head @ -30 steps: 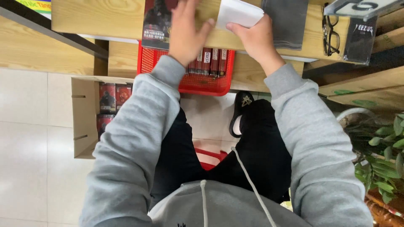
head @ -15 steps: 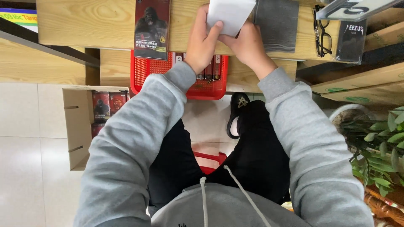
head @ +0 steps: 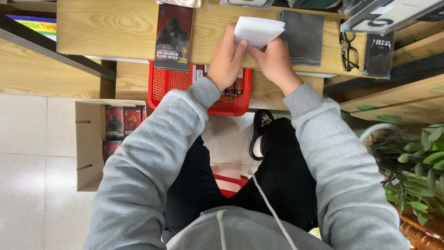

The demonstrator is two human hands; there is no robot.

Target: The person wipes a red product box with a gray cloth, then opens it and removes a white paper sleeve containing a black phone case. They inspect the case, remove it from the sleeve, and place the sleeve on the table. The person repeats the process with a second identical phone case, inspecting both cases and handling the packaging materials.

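Both hands are working over one wooden bench (head: 92,28) running across the top of the view. The left hand (head: 226,58) and the right hand (head: 274,60) are together gripping one white folded paper stack (head: 258,30), which is sitting just above the fingertips at about twelve o'clock from the hands; each hand is closed on its lower edge, the left from seven o'clock, the right from five o'clock.

At nine o'clock from the left hand, one dark flat box with a gorilla picture (head: 172,37) is lying on the bench. At two o'clock from the right hand, one grey cloth (head: 303,37) is lying flat, touching the paper's right side. Further out at three o'clock, one pair of black glasses (head: 349,52) is resting beside one black packet (head: 379,54).

Below the bench, at six o'clock from the hands, one red plastic basket (head: 175,85) is holding small packs, too hidden to count. At eight o'clock, one open cardboard carton (head: 88,143) is showing three dark red boxes. One potted plant (head: 416,166) is standing at four o'clock.
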